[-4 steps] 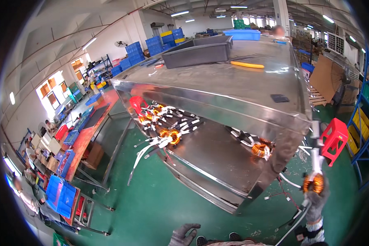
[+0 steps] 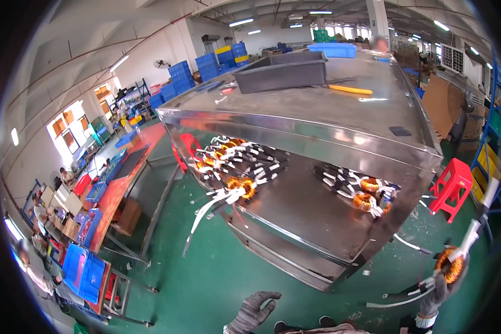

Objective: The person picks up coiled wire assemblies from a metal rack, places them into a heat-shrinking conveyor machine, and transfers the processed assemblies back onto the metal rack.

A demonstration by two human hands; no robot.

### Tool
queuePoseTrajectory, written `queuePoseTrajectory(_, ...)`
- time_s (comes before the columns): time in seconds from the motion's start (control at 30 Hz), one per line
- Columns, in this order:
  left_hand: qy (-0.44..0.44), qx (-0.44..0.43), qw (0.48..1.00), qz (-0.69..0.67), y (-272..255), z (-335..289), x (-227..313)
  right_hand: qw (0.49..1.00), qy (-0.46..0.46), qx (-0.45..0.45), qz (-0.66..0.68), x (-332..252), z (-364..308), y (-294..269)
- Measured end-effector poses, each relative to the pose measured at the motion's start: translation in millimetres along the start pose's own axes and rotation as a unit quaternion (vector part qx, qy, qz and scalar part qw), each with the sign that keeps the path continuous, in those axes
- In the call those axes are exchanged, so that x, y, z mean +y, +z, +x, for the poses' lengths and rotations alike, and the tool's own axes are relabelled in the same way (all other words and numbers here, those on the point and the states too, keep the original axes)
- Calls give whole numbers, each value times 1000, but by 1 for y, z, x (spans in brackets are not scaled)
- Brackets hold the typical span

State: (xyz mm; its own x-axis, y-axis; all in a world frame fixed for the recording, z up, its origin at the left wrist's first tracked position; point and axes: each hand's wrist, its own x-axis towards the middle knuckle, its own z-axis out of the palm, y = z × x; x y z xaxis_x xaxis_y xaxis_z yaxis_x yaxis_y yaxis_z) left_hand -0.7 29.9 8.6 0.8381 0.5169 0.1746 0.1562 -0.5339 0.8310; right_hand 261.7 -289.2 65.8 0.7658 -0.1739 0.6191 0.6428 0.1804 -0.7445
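My right hand [image 2: 441, 292], in a grey glove, grips an orange copper-wound toroidal coil [image 2: 450, 266] out to the right of the metal bench. Thick white and black leads stick up from the coil and tilt right; others trail to the left below it. My left hand [image 2: 251, 314], gloved in grey, is held low in front of my body, empty, its thumb and fingers apart. On the bench's lower shelf [image 2: 300, 209] lie several similar coils with leads: a larger cluster [image 2: 240, 187] at the left and a smaller group [image 2: 365, 201] at the right.
The metal bench top [image 2: 295, 106] carries a dark grey bin [image 2: 284, 75], a yellow-handled tool [image 2: 350, 90] and a blue tray [image 2: 332, 50]. Right of it stand a red stool [image 2: 452, 189] and a blue rack [image 2: 479, 222]. A red-topped worktable [image 2: 114, 209] with blue bins is at left, with people beyond.
My right hand has moved lower and nearer with the coil, whose upper leads now lean right. My left hand shows more fully, slightly higher. The view has shifted a little.
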Motion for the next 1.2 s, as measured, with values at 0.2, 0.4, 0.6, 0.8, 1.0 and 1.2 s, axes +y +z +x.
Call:
queuePoseTrajectory(0.2,84,-78,993,18,-80,30,-26,987,43,-46,148,-68,-84,65)
queuePoseTrajectory(0.4,156,-109,982,15,-155,51,-10,876,263,-264,304,-57,-161,169)
queuePoseTrajectory(0.6,230,-76,969,42,-190,68,-1,876,278,-383,94,15,-211,242)
queuePoseTrajectory(0.8,175,-50,983,37,-227,91,-2,790,441,-322,278,25,-165,332)
queuePoseTrajectory(1.0,217,22,962,162,-246,146,-1,822,443,-223,280,78,-129,430)
queuePoseTrajectory(1.2,231,-5,941,246,-217,250,-23,904,331,-233,136,219,-154,493)
